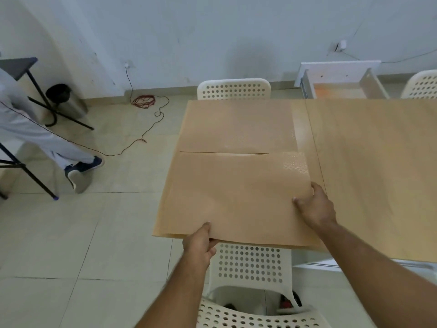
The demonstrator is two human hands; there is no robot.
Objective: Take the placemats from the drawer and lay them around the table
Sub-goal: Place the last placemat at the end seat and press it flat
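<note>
Both hands pinch the near placemat [236,197] on the table [378,174]: left hand [199,245] at its near edge, right hand [315,204] at its right edge. A second placemat [236,125] lies just beyond.

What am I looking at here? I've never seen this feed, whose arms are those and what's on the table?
This is one picture from a wide-angle camera worn on a person's head, looking forward and down. There is no machine: the two bare arms coming in from the bottom are that person's own.

The left hand pinches the near edge of a tan placemat, thumb on top. The right hand grips its right edge. That mat overhangs the table's near-left corner. A second mat lies flat just beyond it.

The table is light wood. White perforated chairs stand at the far side and the near side. An open drawer shows behind the table. Someone else's legs are at far left.
</note>
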